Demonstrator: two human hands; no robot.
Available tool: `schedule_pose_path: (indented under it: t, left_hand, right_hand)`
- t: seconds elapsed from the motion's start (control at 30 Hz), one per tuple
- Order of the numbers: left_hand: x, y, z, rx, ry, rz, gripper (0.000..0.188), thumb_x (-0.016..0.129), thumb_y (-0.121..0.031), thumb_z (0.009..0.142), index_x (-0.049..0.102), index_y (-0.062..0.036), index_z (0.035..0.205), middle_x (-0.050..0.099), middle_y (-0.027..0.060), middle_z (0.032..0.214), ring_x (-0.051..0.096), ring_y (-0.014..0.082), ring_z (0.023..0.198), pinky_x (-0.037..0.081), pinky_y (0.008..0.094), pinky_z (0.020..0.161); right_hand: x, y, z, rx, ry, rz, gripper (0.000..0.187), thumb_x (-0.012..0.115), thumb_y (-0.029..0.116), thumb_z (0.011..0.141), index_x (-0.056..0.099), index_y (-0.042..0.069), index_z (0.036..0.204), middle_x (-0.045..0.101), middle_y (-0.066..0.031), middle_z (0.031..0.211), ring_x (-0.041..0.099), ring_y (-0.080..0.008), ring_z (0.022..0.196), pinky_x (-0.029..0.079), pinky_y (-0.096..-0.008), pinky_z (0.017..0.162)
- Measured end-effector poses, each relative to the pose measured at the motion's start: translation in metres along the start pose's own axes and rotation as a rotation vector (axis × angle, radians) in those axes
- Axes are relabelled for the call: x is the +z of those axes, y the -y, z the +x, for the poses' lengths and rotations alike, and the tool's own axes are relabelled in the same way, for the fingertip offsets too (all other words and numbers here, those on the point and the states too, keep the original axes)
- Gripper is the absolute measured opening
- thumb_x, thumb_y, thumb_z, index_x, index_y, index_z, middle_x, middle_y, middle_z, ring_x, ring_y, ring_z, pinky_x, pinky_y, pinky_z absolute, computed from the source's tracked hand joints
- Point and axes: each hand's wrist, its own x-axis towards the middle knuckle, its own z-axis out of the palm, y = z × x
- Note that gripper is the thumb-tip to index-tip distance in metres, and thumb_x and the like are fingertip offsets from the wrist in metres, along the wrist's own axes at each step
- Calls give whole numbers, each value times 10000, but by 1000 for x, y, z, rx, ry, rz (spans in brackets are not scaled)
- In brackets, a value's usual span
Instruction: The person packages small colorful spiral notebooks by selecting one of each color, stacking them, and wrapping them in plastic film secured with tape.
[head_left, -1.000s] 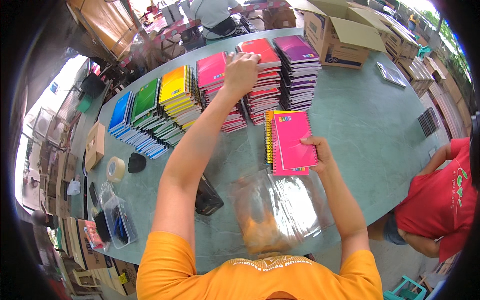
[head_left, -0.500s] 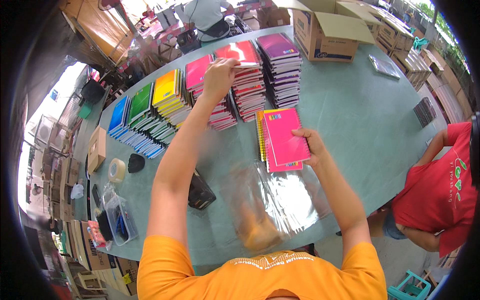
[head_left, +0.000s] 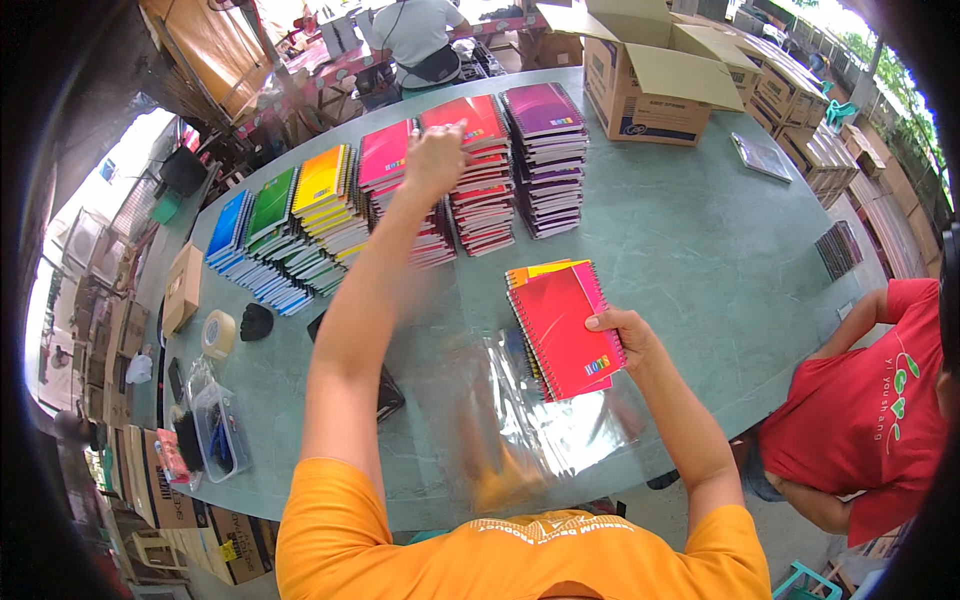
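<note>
Red notebook [head_left: 566,335] now atop bundle [head_left: 591,285], right hand [head_left: 628,338] clamped on bundle, left hand [head_left: 436,160] at red stack [head_left: 482,192], left fingers' closure unclear.

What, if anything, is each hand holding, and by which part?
The right hand holds several notebooks by their right edge, thumb on top. Whether the left hand, at the red stack, grips anything cannot be told.

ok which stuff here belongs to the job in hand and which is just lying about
Likely in use:
notebooks in the right hand
stacks, left hand over the red one
clear plastic, perhaps

Likely just lying about:
tape
plastic bin
small box
</note>
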Motion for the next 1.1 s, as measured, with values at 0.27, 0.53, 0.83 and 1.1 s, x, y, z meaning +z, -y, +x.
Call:
schedule_pose_path:
  t: [0.27, 0.53, 0.83, 1.1]
  left_hand:
    - [-65, -99, -29, 197, 383, -1435, 250, 548, 80, 684, 615, -58, 881, 639, 102, 977, 576, 289, 981, 454, 368, 868]
    - [17, -32, -2, 108, -95, -5, 239, 577, -100, 724, 656, -89, 949, 580, 153, 1121, 516, 279, 1098, 389, 425, 910]
    - [-58, -77, -4, -252, -214, -1144, 107, 620, -83, 782, 611, -66, 887, 634, 95, 922, 584, 206, 932, 445, 346, 826]
    - [-8, -138, 8, 465, 284, -815, 303, 534, 104, 634, 674, -88, 823, 621, 119, 1065, 515, 311, 1104, 396, 381, 949]
  right_hand:
    - [-16, 31, -11, -114, -4, 416, 797, 422, 647, 822, 453, -33, 1236, 552, -213, 1171, 554, -321, 1071, 412, -455, 966]
    - [-53, 26, -22, -84, -28, 322, 460, 646, 180, 721, 528, -50, 1101, 620, -166, 1040, 637, -276, 881, 523, -423, 812]
    - [-74, 65, -8, -85, 83, 230, 493, 577, 292, 811, 490, -29, 1175, 582, -170, 1121, 602, -283, 990, 503, -445, 851]
    - [-97, 59, 2, -220, 127, 419, 485, 555, 204, 812, 448, -37, 1219, 553, -200, 1169, 588, -294, 1026, 479, -438, 915]
